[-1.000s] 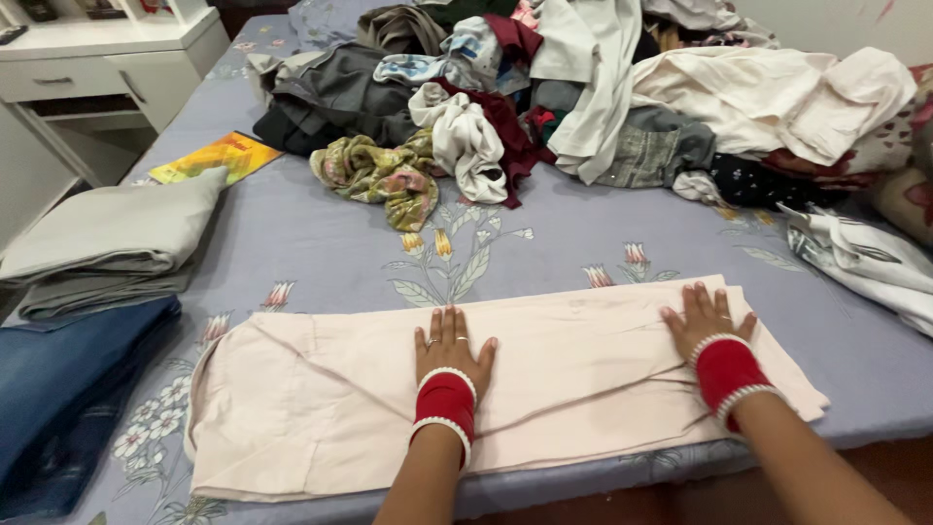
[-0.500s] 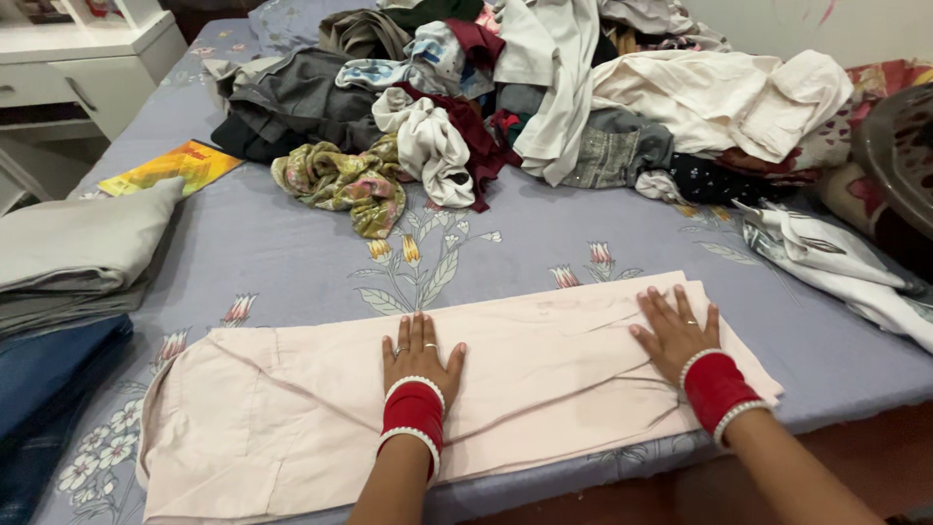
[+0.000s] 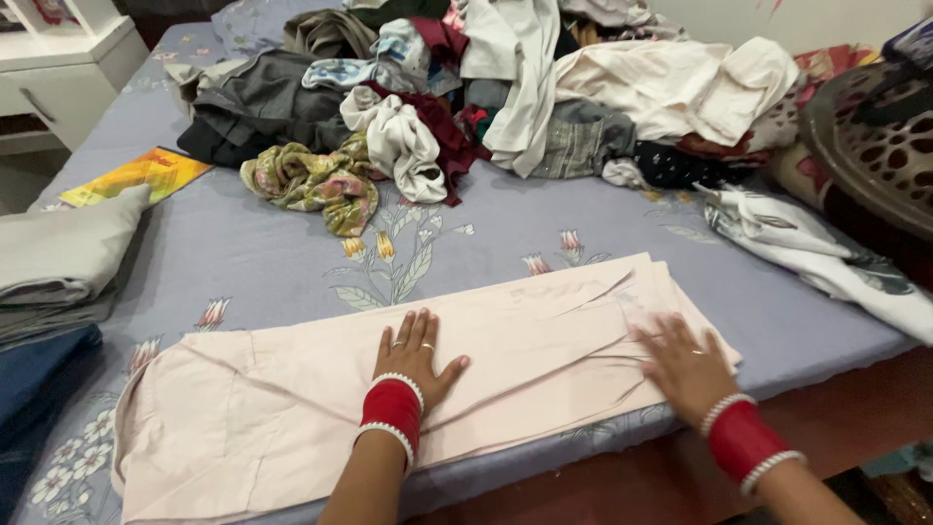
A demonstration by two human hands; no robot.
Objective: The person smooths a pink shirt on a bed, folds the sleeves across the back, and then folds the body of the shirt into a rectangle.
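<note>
Your left hand (image 3: 413, 358) stays flat and spread on the pale pink trousers (image 3: 321, 399) lying along the bed (image 3: 243, 258) edge. Your right hand (image 3: 686, 367) has slid back toward the hem, fingers open, holding nothing.

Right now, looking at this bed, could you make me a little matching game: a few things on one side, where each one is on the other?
Things:
1. left hand
2. right hand
3. yellow booklet
4. heap of unfolded clothes

Places:
a. far side of the bed
b. middle of the pale pink trousers
c. leg end of the trousers
d. near the grey folded cloth

Pairs: 1-b, 2-c, 3-d, 4-a
</note>
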